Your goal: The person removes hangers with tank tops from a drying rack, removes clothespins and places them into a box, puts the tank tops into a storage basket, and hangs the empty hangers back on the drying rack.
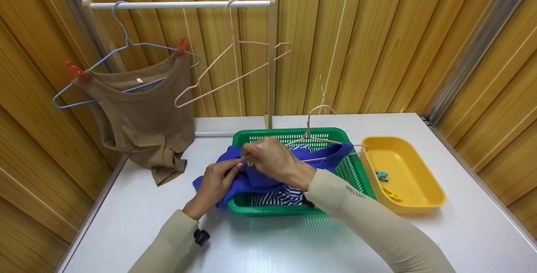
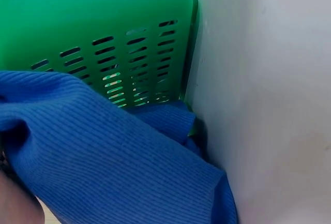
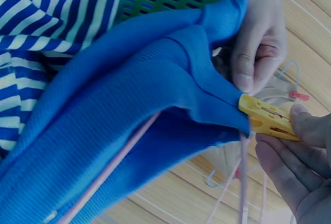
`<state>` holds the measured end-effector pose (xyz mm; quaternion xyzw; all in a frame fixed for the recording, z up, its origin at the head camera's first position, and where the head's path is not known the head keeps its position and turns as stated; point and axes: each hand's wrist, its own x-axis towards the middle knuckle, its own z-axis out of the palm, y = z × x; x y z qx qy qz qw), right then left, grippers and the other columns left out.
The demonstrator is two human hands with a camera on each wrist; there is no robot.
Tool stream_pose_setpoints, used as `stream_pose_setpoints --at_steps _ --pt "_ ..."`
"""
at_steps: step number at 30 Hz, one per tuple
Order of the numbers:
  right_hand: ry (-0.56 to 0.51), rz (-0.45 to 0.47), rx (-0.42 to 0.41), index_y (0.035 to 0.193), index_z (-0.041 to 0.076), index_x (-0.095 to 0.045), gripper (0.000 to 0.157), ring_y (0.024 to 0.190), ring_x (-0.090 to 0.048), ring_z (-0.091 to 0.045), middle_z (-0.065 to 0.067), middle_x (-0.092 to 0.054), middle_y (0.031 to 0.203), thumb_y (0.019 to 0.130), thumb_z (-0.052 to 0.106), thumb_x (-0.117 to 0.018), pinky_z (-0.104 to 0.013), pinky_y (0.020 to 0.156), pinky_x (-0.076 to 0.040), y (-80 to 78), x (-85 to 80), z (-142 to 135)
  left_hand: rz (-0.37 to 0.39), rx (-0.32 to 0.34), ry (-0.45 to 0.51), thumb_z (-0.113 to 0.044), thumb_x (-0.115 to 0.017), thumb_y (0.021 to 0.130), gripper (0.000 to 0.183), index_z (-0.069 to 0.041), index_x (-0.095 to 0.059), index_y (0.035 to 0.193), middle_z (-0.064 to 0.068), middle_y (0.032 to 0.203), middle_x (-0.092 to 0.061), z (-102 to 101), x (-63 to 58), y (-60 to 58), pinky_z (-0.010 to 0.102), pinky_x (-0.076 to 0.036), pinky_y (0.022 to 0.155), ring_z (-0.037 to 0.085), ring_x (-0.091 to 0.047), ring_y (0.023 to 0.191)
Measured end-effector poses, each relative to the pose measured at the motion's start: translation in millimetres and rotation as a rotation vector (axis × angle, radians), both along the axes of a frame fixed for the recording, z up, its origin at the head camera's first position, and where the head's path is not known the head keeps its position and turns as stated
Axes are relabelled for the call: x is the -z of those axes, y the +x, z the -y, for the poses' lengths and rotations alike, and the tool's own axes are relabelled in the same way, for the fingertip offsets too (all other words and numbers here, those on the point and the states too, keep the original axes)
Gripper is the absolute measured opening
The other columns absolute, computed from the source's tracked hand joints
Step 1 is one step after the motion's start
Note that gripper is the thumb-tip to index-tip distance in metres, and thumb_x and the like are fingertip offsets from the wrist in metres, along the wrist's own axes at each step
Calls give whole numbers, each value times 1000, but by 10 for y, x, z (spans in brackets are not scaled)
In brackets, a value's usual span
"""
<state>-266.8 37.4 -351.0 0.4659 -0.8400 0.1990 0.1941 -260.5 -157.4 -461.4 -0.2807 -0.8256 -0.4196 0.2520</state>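
White counter in a room lined with vertical wood-look panels; white rail at the back edge. On the rail: blue hanger carrying a brown top pinned with two red clips, plus one bare pink hanger. Green basket mid-counter, holding a striped garment; yellow tray touching or just beside its right wall, with a few loose pegs inside. Blue garment draped over the basket's left rim, partly spilling onto the counter, threaded on a second pink hanger whose long axis runs left to right across the basket, hook up. Key relation: yellow peg sits at the garment's left shoulder edge, directly between both hands, its long axis lying roughly along the hanger wire. Right hand reaching across from the right, fingers curled, pinching the peg's tail end; peg mouth already biting the blue fabric edge. Left hand coming up from the left, fingertips pinching the fabric just beside the peg. Both hands about equally close to the peg; right one holds it. Whether the peg also catches the wire: cannot tell, hidden under fabric.
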Motion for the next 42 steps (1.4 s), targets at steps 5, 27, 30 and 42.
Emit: stream_pose_setpoints --at_steps 5,27,30,42 --pt "-41 3 -10 86 10 -71 7 75 -73 -14 -2 -76 84 92 9 -68 -24 68 -59 95 -141 -58 -6 -1 -2 -10 -62 96 19 -4 -74 110 7 104 -76 -3 -14 -7 34 -60 79 18 -73 93" --pt "-152 -19 67 118 6 -68 36 96 -73 -19 -8 -74 111 87 22 -76 -30 83 -59 269 -564 -860 26 -28 -1 -11 -62 96 19 -4 -74 109 9 104 -76 -6 8 27 38 -59 83 19 -73 94" --pt "-171 -59 88 115 6 -69 34 93 -73 -18 -7 -75 107 85 20 -79 -31 83 -59 279 -580 -1018 26 -33 2 -11 -63 96 18 -5 -74 109 8 103 -76 -4 10 22 38 -59 82 19 -73 94" --pt "-243 -23 287 116 7 -69 36 97 -72 -23 -7 -74 111 82 15 -81 -42 80 -60 294 -484 -1748 37 -36 0 -12 -63 96 19 -4 -74 109 9 105 -76 -10 4 26 38 -59 84 20 -73 95"
